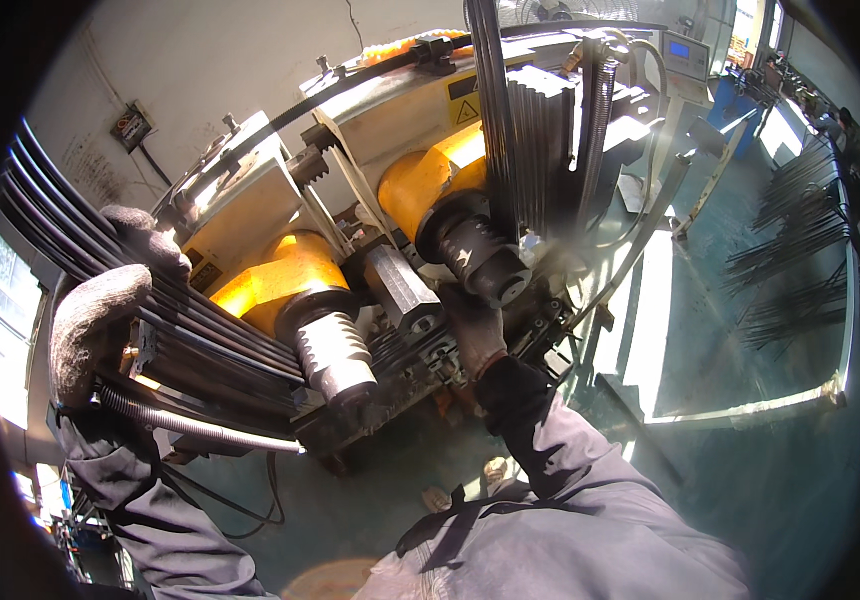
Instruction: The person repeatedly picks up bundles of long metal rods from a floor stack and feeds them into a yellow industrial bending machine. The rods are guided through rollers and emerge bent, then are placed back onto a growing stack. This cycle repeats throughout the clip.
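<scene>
My left hand [90,325], in a grey knitted glove, is closed round a bundle of long thin dark rods [70,230]. The rods run from the upper left down to a ridged metal roller [335,355] on the machine. My right hand [477,330], also gloved, reaches in between a black hexagonal block [400,285] and a black ridged roller [480,260]. Its fingers are mostly hidden in shadow among the machine parts, so I cannot see what they touch. Yellow housings [295,275] carry both rollers.
More dark rods [500,120] stand upright behind the right roller. A control box [685,52] with a blue screen is at the upper right. Piles of thin rods [790,250] lie on a metal frame [750,408] at right. A ribbed hose [210,425] runs below the left rods.
</scene>
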Available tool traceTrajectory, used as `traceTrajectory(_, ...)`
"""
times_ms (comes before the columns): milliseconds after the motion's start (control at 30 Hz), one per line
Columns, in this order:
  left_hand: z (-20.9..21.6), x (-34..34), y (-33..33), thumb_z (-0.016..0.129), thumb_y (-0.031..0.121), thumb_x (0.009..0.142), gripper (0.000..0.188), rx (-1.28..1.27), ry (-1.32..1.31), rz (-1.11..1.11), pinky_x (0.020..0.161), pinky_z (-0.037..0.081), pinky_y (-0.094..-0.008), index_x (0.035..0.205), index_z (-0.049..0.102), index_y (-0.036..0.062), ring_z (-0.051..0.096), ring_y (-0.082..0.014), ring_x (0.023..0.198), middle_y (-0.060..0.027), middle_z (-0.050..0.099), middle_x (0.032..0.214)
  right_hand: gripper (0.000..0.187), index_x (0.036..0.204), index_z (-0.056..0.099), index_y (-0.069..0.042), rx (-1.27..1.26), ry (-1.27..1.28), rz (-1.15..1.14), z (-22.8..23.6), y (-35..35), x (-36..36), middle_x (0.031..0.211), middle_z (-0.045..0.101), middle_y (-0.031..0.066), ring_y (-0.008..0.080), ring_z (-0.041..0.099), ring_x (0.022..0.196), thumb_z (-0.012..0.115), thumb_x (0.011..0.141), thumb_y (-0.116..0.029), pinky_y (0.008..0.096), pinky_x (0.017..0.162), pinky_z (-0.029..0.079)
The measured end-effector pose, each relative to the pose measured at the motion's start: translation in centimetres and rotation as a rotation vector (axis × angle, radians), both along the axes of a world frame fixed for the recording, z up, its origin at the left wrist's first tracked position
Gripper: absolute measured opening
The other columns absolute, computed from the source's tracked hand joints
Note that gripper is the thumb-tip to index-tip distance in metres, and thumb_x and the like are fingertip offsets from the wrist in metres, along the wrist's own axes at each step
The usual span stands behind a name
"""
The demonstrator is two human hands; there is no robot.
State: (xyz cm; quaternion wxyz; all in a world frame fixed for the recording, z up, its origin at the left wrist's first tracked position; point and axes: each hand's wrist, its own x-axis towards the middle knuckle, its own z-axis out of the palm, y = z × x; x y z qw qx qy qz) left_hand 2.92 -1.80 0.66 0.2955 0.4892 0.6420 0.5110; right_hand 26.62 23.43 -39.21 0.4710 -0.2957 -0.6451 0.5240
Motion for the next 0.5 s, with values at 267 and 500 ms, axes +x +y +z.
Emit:
traceTrajectory(267,-1.3,-2.0,-1.6,0.065,0.016,0.108,0.042,0.058,-0.02,0.005,0.108,0.063,-0.042,0.146,0.054,0.0012,0.074,-0.0302,0.122,-0.0224,0.07,0.131,0.029,0.125,0.073,0.002,0.039,0.196,0.025,-2.7,0.2,-0.7,0.123,0.077,0.0127,0.0234,0.072,0.117,0.076,0.103,-0.018,0.0402,0.101,0.055)
traceTrajectory(500,0.3,2.1,0.1,0.065,0.005,0.103,0.041,0.009,-0.122,0.079,0.113,0.06,-0.0431,0.143,0.054,0.0061,0.071,-0.0285,0.125,-0.0173,0.069,0.126,0.029,0.126,0.071,0.001,0.027,0.176,0.025,-3.2,0.4,-0.6,0.124,0.076,0.0127,0.023,0.072,0.116,0.076,0.104,-0.017,0.0387,0.101,0.055)
